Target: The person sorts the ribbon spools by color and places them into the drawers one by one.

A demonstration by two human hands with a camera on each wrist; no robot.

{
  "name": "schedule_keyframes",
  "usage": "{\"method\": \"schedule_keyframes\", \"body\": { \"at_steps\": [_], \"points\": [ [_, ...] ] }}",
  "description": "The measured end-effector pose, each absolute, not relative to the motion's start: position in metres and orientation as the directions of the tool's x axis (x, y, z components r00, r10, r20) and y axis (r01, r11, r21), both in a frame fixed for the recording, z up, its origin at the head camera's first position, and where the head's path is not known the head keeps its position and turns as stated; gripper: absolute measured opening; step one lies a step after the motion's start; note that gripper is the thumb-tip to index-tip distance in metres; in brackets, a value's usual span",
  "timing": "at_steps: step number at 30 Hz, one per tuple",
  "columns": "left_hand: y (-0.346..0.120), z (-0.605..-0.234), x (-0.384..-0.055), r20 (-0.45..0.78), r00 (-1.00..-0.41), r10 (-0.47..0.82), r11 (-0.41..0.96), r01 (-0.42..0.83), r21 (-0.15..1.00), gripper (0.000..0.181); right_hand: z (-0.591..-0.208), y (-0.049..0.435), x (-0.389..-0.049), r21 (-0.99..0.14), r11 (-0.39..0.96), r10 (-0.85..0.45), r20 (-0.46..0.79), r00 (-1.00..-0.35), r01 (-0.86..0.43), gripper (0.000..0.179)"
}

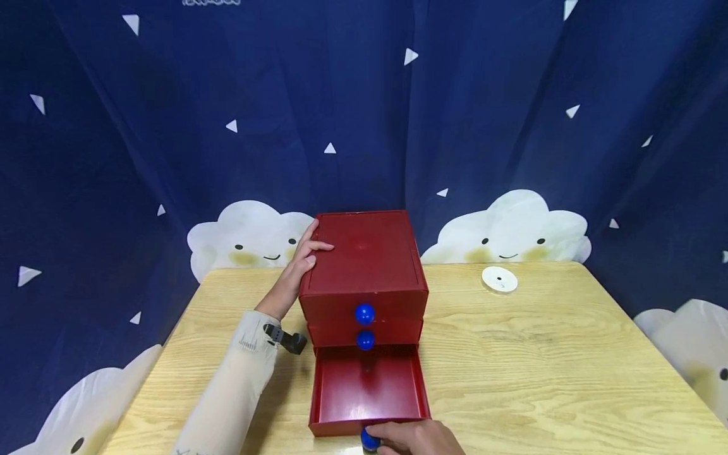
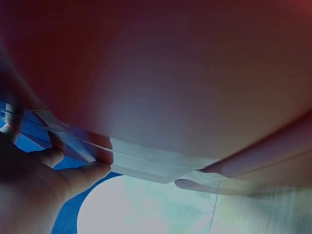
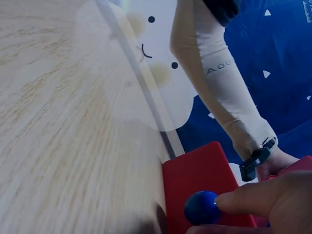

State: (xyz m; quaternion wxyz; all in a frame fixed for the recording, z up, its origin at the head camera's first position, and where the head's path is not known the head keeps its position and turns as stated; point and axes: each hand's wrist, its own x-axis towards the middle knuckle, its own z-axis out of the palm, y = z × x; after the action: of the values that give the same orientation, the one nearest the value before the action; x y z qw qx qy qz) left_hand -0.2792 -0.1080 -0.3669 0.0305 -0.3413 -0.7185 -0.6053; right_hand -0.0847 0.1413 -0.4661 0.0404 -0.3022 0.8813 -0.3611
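A dark red three-drawer cabinet (image 1: 364, 259) stands on the table, a round blue knob on each drawer front. Its bottom drawer (image 1: 341, 428) is pulled out toward me, with nothing lying inside. At that drawer's front, my right hand (image 1: 421, 437) pinches the blue drawer knob (image 1: 370, 440); the right wrist view shows the thumb or a finger against the knob (image 3: 201, 207). My left hand (image 1: 296, 272) rests on the cabinet's left side and upper edge, fingers spread. In the left wrist view the red side wall (image 2: 170, 73) fills most of the picture.
A white round disc (image 1: 500, 279) with a small dark centre lies on the wooden table (image 1: 529, 360), back right of the cabinet. Behind the table hangs a dark blue curtain (image 1: 358, 95) with white triangles and clouds. A black wrist camera (image 1: 290, 341) sits on my left wrist.
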Motion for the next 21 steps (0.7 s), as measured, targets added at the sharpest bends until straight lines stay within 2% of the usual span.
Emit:
{"method": "schedule_keyframes", "body": {
  "at_steps": [7,10,12,16,19,21],
  "points": [
    [-0.107,-0.369,-0.281,0.481,-0.754,0.447,0.024,0.547,0.837,0.039,-0.458,0.154,-0.083,-0.676,0.516,-0.567,0.190,-0.801,-0.526,0.028],
    [-0.107,-0.369,-0.281,0.480,-0.753,0.450,0.023,0.546,0.837,0.039,-0.453,0.164,-0.082,-0.680,0.540,-0.541,0.171,-0.823,-0.497,0.031],
    [-0.107,-0.369,-0.281,0.474,-0.756,0.451,0.025,0.542,0.840,0.039,-0.447,0.170,-0.082,-0.689,0.562,-0.500,0.159,-0.851,-0.458,0.031],
    [-0.108,-0.369,-0.281,0.450,-0.765,0.460,0.033,0.522,0.853,0.039,-0.439,0.184,-0.083,-0.668,0.611,-0.371,0.232,-0.899,-0.424,0.024],
    [-0.109,-0.368,-0.280,0.444,-0.766,0.465,0.030,0.515,0.857,0.039,-0.437,0.194,-0.087,-0.620,0.670,-0.274,0.304,-0.912,-0.408,0.017],
    [-0.109,-0.369,-0.280,0.444,-0.765,0.467,0.021,0.511,0.859,0.038,-0.436,0.201,-0.091,-0.585,0.696,-0.240,0.355,-0.903,-0.415,0.018]
  ]
}}
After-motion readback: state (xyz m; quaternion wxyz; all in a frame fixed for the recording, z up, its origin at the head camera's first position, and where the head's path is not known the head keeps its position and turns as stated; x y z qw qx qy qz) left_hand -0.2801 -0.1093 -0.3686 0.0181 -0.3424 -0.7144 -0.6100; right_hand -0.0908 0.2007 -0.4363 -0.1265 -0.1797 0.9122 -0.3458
